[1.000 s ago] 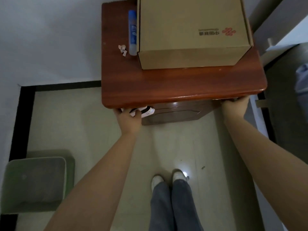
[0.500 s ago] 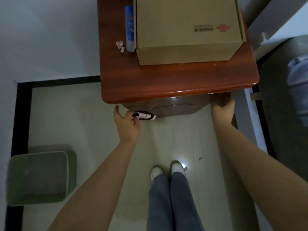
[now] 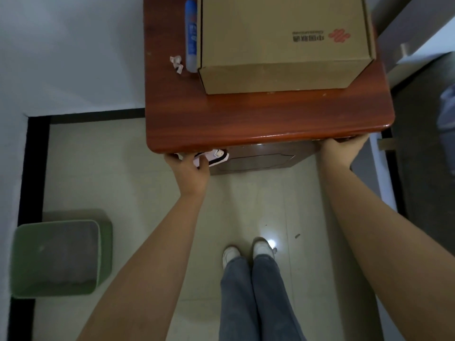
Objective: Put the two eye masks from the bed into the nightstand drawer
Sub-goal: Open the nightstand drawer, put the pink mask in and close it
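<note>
**Both hands up at the nightstand, one eye mask showing**

So here's what we've got, looking down from above. One reddish wooden nightstand (image 3: 258, 124), and on top of it we count three things: one big cardboard box (image 3: 283, 45), one blue tube (image 3: 190, 35) lying just beside the box's left side, and one crumpled scrap of paper (image 3: 176, 64) near the tube.

Our left hand (image 3: 189, 172) is right under the front-left edge of the top, fingers curled around a white-and-black eye mask (image 3: 213, 156) that pokes out to the right against the drawer front (image 3: 258, 159). We only see one mask; can't tell if a second is bunched in there.

Our right hand (image 3: 342, 150) is up at the front-right edge, fingers tucked under the top, so we can't tell how they're set.

One green bin (image 3: 59, 257) sits on the floor, well off to the left. Two white shoes (image 3: 248, 252) below.
</note>
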